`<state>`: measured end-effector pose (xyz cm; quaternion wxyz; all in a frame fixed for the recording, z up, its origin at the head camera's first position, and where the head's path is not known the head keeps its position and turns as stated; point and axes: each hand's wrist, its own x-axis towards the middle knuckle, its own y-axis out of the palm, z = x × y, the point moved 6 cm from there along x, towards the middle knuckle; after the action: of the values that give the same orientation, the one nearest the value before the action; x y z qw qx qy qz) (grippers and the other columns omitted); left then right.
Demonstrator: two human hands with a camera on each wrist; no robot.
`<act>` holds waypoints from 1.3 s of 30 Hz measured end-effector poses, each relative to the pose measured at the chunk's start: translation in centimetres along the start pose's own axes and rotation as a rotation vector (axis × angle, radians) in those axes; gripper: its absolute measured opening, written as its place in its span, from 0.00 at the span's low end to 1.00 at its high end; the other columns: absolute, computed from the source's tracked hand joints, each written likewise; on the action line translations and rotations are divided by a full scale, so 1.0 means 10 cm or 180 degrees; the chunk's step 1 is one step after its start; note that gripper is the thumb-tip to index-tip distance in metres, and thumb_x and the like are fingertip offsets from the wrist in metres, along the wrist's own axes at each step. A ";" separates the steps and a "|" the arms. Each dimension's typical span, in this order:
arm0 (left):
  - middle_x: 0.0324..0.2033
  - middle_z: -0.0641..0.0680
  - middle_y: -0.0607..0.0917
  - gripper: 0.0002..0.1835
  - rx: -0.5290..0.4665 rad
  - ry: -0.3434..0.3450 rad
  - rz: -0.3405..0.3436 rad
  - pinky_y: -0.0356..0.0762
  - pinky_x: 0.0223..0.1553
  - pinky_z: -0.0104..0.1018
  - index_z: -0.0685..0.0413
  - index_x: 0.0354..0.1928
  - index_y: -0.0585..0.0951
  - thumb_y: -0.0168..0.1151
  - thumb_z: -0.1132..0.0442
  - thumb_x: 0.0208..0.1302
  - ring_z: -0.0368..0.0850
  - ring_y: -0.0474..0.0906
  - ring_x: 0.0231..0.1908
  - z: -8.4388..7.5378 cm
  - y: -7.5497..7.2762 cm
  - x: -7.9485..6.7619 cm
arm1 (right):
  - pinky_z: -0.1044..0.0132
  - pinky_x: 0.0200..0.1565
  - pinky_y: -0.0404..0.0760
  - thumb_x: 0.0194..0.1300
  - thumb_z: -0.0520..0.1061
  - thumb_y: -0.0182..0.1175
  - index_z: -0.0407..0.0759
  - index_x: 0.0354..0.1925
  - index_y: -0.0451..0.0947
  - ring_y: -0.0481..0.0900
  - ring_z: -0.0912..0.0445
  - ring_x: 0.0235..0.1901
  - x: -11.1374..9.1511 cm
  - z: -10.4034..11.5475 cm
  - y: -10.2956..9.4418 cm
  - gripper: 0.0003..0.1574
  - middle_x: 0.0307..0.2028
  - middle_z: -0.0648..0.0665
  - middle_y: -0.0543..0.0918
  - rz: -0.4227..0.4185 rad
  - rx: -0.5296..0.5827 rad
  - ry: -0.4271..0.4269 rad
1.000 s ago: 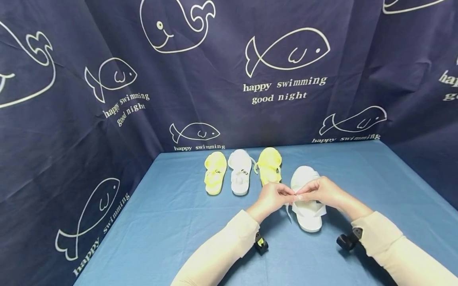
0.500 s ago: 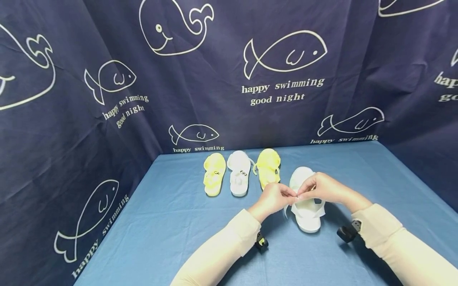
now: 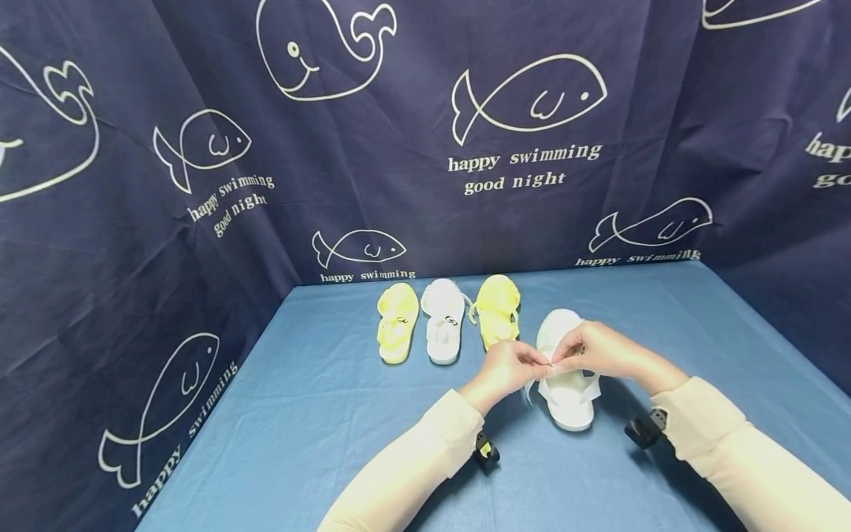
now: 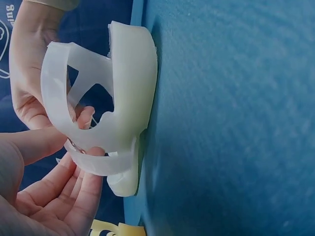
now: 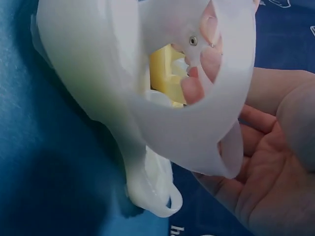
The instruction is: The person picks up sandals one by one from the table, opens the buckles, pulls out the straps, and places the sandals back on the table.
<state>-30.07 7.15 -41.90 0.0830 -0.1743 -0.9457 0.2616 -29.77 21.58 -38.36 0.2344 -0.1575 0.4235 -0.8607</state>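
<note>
A white translucent sandal (image 3: 573,410) lies at the right of the table, nearest of the footwear. Its straps arch up off the sole (image 4: 134,73) in the left wrist view. My left hand (image 3: 501,369) pinches a strap (image 4: 101,163) on the sandal's left side between thumb and fingers. Meeting it there, my right hand (image 3: 601,351) pinches the strap too, fingertips against the left hand's. A small metal snap (image 5: 193,41) shows on the strap, seen through the opening in the right wrist view. The fingers partly cover the spot where the straps meet.
Behind, a yellow sandal (image 3: 397,325), a white sandal (image 3: 444,325) and another yellow sandal (image 3: 499,303) stand in a row on the blue cloth (image 3: 319,414). A dark curtain (image 3: 425,148) with fish drawings hangs at the back and sides.
The white sandal has shifted and turned slightly left. Its loose strap end has swung a little. Both hands stay pinched together at nearly the same place.
</note>
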 end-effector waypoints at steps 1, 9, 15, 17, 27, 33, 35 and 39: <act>0.22 0.45 0.86 0.03 -0.0034 -0.0007 -0.0025 0.73 0.24 0.22 0.53 0.31 0.88 0.73 0.63 0.54 0.28 0.73 0.21 0.00 0.00 0.00 | 0.72 0.31 0.77 0.55 0.47 0.71 0.45 0.30 0.86 0.77 0.68 0.27 0.00 -0.01 0.00 0.07 0.27 0.54 0.86 -0.0010 0.0006 0.0008; 0.21 0.44 0.85 0.04 -0.0282 -0.0082 -0.0142 0.72 0.24 0.22 0.51 0.29 0.88 0.74 0.60 0.52 0.28 0.73 0.21 0.03 0.00 -0.02 | 0.73 0.33 0.76 0.55 0.47 0.71 0.43 0.34 0.87 0.76 0.70 0.30 -0.08 -0.10 0.00 0.10 0.32 0.49 0.88 -0.0272 0.0223 0.0230; 0.22 0.46 0.86 0.03 -0.0446 -0.0200 -0.0228 0.72 0.25 0.23 0.53 0.29 0.89 0.74 0.63 0.52 0.29 0.74 0.21 0.10 0.02 -0.04 | 0.74 0.35 0.77 0.56 0.48 0.71 0.41 0.36 0.88 0.77 0.71 0.33 -0.17 -0.17 0.05 0.12 0.34 0.46 0.89 -0.0503 0.0440 0.0363; 0.22 0.46 0.87 0.03 -0.0486 -0.0249 -0.0229 0.73 0.25 0.23 0.53 0.29 0.89 0.74 0.63 0.51 0.30 0.74 0.21 0.12 0.04 -0.04 | 0.74 0.34 0.77 0.56 0.46 0.71 0.40 0.36 0.88 0.77 0.72 0.32 -0.19 -0.20 0.06 0.12 0.34 0.45 0.89 -0.0552 0.0478 0.0372; 0.22 0.48 0.87 0.04 -0.0539 -0.0256 -0.0238 0.73 0.24 0.24 0.54 0.30 0.88 0.74 0.64 0.51 0.31 0.75 0.20 0.13 0.00 -0.04 | 0.74 0.37 0.78 0.56 0.47 0.70 0.39 0.38 0.88 0.77 0.72 0.35 -0.26 -0.32 0.03 0.14 0.36 0.43 0.89 -0.0662 0.0548 0.0599; 0.21 0.46 0.86 0.03 -0.0390 -0.0209 -0.0246 0.73 0.24 0.24 0.52 0.29 0.88 0.74 0.63 0.52 0.30 0.75 0.20 0.10 0.00 -0.05 | 0.74 0.36 0.78 0.57 0.47 0.70 0.38 0.38 0.88 0.76 0.73 0.34 -0.29 -0.35 0.02 0.14 0.39 0.40 0.88 -0.0695 0.0604 0.0640; 0.21 0.46 0.86 0.03 -0.0357 -0.0181 -0.0275 0.73 0.24 0.24 0.52 0.29 0.88 0.74 0.62 0.52 0.30 0.75 0.20 0.09 0.01 -0.05 | 0.74 0.36 0.78 0.57 0.47 0.70 0.39 0.38 0.88 0.76 0.74 0.35 -0.30 -0.36 0.02 0.14 0.40 0.39 0.88 -0.0700 0.0599 0.0638; 0.20 0.45 0.86 0.03 -0.0381 -0.0190 -0.0353 0.73 0.24 0.23 0.53 0.28 0.88 0.74 0.63 0.51 0.29 0.74 0.19 0.09 0.03 -0.06 | 0.74 0.37 0.79 0.57 0.47 0.70 0.38 0.38 0.88 0.76 0.75 0.37 -0.33 -0.36 0.04 0.14 0.41 0.38 0.88 -0.0697 0.0608 0.0614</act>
<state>-29.61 6.73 -42.88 0.0586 -0.1185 -0.9698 0.2048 -28.55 25.47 -41.06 0.1114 -0.0964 0.3406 -0.9286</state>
